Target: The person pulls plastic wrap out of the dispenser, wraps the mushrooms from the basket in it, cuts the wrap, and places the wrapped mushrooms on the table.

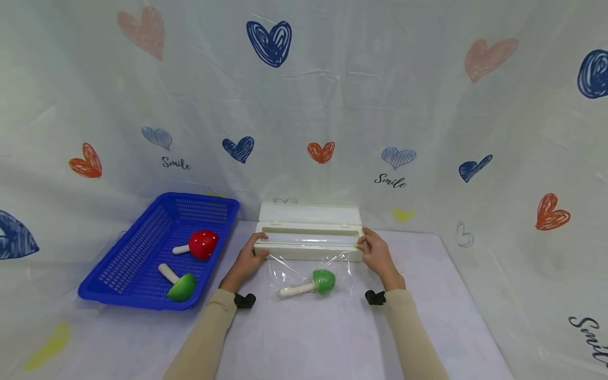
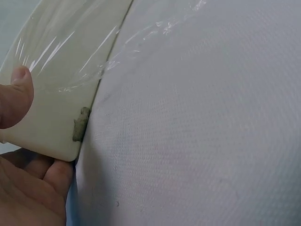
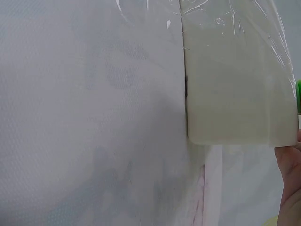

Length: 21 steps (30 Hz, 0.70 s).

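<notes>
A white cling film dispenser stands at the back of the table, its lid raised and a roll inside. My left hand grips its left end; the left wrist view has the thumb on the front and fingers curled beneath the end. At the opposite end, my right hand holds the corner with bent fingers, beside a small green piece. Clear film comes down over the front to a green-capped toy mushroom. Whether the film lies over or under it, I cannot tell.
A blue plastic basket sits to the left, with a red spotted toy mushroom and another green one in it. Behind the table hangs a heart-printed sheet, close to the dispenser's raised lid.
</notes>
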### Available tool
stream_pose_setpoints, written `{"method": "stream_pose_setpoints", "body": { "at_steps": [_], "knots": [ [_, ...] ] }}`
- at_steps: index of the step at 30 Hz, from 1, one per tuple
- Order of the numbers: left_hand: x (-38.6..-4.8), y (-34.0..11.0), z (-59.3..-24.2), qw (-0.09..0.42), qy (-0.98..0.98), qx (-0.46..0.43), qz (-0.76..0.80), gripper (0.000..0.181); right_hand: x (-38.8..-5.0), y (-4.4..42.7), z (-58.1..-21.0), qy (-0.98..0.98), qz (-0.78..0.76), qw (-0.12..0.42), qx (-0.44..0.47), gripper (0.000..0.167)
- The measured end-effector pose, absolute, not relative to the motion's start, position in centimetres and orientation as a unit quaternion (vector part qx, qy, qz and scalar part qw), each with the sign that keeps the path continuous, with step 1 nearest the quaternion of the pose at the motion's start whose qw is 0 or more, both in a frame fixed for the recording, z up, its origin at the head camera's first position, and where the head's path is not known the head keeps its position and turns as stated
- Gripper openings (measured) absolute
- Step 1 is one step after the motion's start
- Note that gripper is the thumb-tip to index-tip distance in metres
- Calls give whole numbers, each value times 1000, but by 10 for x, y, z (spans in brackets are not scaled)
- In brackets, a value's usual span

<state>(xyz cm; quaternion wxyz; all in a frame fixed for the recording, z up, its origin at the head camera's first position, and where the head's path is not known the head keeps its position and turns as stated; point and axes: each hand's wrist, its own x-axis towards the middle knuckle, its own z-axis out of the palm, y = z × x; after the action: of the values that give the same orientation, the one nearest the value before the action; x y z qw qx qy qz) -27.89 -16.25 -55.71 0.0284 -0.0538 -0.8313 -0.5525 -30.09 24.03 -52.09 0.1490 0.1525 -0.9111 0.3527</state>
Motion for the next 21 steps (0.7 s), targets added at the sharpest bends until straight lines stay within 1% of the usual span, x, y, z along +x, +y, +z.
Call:
{"method": "stream_pose_setpoints", "body": {
  "at_steps": [6, 10, 12, 14, 16, 18, 20, 21],
  "knots": [
    [-276, -163, -558, 34, -832, -51, -551, 42, -299, 245, -524, -904, 361, 160, 165, 8],
    [-276, -165, -560, 23, -832, -58, -551, 45, -296, 251, -525, -900, 360, 168, 177, 7],
    [-275, -168, -559, 9, -820, -68, -569, 54, -295, 251, -524, -898, 365, 161, 186, 8],
    [-275, -172, -556, -11, -800, -76, -595, 66, -292, 249, -522, -896, 369, 159, 189, 14],
    [-273, -174, -551, -35, -769, -80, -633, 80, -288, 248, -520, -895, 362, 176, 193, 22],
    [-272, -173, -545, -41, -753, -74, -653, 89, -281, 245, -518, -890, 352, 208, 203, 28],
    [-268, -170, -537, -17, -763, -58, -644, 91, -271, 241, -515, -882, 336, 247, 220, 30],
    [-265, -167, -533, 10, -777, -53, -627, 90, -264, 239, -514, -876, 336, 259, 231, 29]
  ]
}}
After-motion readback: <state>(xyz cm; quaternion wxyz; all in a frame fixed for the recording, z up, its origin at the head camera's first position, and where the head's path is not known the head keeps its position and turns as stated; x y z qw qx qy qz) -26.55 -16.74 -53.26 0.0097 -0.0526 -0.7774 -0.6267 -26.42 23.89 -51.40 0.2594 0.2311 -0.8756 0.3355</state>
